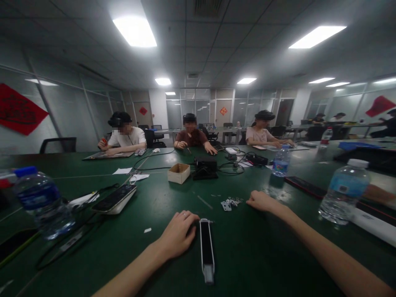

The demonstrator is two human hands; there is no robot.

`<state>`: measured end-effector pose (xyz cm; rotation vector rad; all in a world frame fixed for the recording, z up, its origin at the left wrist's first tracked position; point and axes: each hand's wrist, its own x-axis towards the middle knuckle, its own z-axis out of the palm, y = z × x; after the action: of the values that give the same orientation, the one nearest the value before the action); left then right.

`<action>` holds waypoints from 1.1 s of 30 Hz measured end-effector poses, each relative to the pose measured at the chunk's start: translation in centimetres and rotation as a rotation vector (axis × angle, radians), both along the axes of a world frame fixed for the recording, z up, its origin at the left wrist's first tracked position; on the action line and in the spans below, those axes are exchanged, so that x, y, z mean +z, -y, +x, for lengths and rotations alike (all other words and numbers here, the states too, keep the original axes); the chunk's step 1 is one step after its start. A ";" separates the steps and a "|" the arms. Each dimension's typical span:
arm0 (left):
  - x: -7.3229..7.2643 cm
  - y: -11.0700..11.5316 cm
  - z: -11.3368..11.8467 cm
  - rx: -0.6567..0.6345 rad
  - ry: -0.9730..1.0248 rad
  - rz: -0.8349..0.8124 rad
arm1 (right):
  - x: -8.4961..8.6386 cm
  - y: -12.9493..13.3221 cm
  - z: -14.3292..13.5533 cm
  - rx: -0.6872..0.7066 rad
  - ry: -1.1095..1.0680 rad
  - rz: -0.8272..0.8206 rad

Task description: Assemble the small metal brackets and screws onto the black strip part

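A long narrow object (207, 249) with a black face, pale rim and grey near end lies on the green table. My left hand (177, 234) rests beside its far end, the fingers bent and the thumb apart from them; the fingertips are at its edge, and I see nothing held. Further right, my right hand (259, 201) is closed on the tabletop, its fingertips bunched; whatever they may hold is hidden. Just left of that hand lies a pile of small metal parts (230, 203), with flat plates among them. A clear thin strip (204, 202) lies between the hands.
An open cardboard box (178, 173) and a black device (206, 166) stand ahead. Water bottles stand left (43, 202) and right (345, 192). A phone (116, 198) lies on a white object near cables. Several people sit across the table, one with a hand (210, 148) on it.
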<state>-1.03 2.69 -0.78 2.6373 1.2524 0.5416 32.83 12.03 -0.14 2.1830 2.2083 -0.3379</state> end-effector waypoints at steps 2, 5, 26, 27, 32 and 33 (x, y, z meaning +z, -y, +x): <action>0.1 0.1 0.0 -0.002 0.003 -0.006 | 0.1 0.0 0.1 0.009 -0.012 -0.002; 0.2 0.2 0.0 -0.002 0.002 -0.005 | 0.0 0.2 0.2 0.038 -0.035 0.011; 0.2 0.9 0.0 0.037 0.019 -0.061 | -0.6 2.0 -0.7 0.141 -0.123 0.108; 0.2 0.9 0.0 0.040 0.019 -0.064 | -0.6 2.2 -0.8 0.151 -0.118 0.125; 0.0 1.0 0.0 0.050 0.035 -0.058 | -0.4 2.5 -1.1 0.232 -0.108 0.203; -0.1 1.0 0.0 0.054 0.037 -0.056 | -0.3 2.7 -1.2 0.251 -0.122 0.219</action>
<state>-1.01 1.73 -0.88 2.5428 1.3112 0.5534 31.63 9.36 -0.43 1.9911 2.6654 -0.2371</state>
